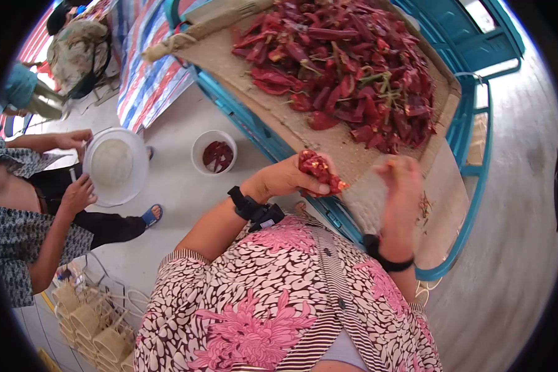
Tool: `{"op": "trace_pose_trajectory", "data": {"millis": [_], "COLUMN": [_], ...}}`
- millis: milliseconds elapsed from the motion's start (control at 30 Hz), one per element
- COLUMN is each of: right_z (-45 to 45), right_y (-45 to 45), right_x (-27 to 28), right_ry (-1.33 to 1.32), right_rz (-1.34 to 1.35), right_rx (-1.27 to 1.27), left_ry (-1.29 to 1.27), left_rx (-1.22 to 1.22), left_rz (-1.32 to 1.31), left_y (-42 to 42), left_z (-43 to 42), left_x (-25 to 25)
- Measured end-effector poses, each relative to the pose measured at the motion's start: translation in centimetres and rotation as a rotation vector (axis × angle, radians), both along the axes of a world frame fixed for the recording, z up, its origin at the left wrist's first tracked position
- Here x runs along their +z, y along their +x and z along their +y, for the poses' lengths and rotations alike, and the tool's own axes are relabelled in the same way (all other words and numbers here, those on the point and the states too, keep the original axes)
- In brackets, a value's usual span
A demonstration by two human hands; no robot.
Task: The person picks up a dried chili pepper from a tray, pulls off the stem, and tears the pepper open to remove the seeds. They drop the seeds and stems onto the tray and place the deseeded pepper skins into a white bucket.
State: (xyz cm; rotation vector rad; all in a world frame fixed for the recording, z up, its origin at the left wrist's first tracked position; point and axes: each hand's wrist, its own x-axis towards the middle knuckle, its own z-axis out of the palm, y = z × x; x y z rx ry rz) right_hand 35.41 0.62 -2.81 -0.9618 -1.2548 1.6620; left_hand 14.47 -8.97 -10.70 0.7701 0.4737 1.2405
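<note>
So my left hand (285,178) has its grip wrapped round a clump of red peppers (318,171), right by the cardboard (279,111) under the big pepper pile (353,74). Right hand (404,186)'s pretty blurry beside it, fingers bent, and honestly can't tell if that grip's holding anything.

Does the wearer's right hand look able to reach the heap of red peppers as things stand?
Probably yes: the right hand is close to the near edge of the heap of red peppers, with nothing visible between them. Blur hides whether it holds anything.
</note>
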Motion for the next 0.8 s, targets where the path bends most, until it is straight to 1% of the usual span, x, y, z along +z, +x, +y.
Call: {"op": "trace_pose_trajectory", "data": {"millis": [33, 67, 133, 200, 267, 333, 367, 400, 433, 500, 567, 600, 667, 700, 800], "right_z": [0.8, 1.4, 1.9, 3.3, 5.7, 6.4, 7.1, 7.5, 8.0, 8.0, 7.5, 7.2, 6.5, 6.3, 6.2], "right_y": [1.1, 2.7, 5.0, 8.8, 14.4, 18.7, 21.5, 22.4, 23.6, 23.7, 22.3, 21.4, 18.7, 17.7, 15.9], "right_x": [1.2, 2.0, 3.8, 3.3, 1.5, 0.1, -1.3, -2.6, -3.7, -3.9, -3.1, -2.2, -0.9, -0.5, -0.3], "right_ry": [0.064, 0.078, 0.295, 0.499, 0.597, 0.734, 0.754, 0.775, 0.678, 0.475, 0.563, 0.613, 0.629, 0.639, 0.723], "right_rz": [-0.046, -0.055, -0.362, -0.542, -0.720, -1.234, -1.305, -1.375, -1.336, -1.274, -1.254, -1.235, -1.246, -1.246, -1.193], "right_rx": [-0.094, -0.079, -0.306, -0.426, -0.491, -0.385, -0.305, -0.224, -0.274, -0.388, -0.392, -0.391, -0.390, -0.390, -0.416], "left_ry": [-0.062, -0.127, -0.172, -0.223, -0.178, -0.250, -0.335, -0.421, -0.505, -0.596, -0.683, -0.732, -0.788, -0.788, -0.906], "left_rx": [0.022, 0.041, 0.090, 0.185, 0.341, 0.499, 0.611, 0.721, 0.825, 0.912, 1.042, 1.103, 1.248, 1.344, 1.371], "left_rz": [0.001, 0.003, -0.014, -0.055, -0.042, 0.021, 0.085, 0.147, 0.206, 0.344, 0.412, 0.439, 0.455, 0.454, 0.334], "left_y": [-0.2, -0.8, -1.9, -2.7, -3.6, -4.6, -5.3, -6.0, -6.5, -8.3, -9.8, -10.1, -11.9, -12.4, -13.8], "left_z": [-0.8, -1.6, -3.2, -5.1, -7.0, -9.2, -10.5, -11.4, -12.3, -14.7, -17.1, -18.8, -21.3, -22.3, -24.9], "left_x": [0.7, 1.0, 0.9, 1.1, 1.3, 0.9, 0.4, -0.5, -1.5, -2.9, -3.9, -3.1, -3.8, -5.0, -10.2]}}
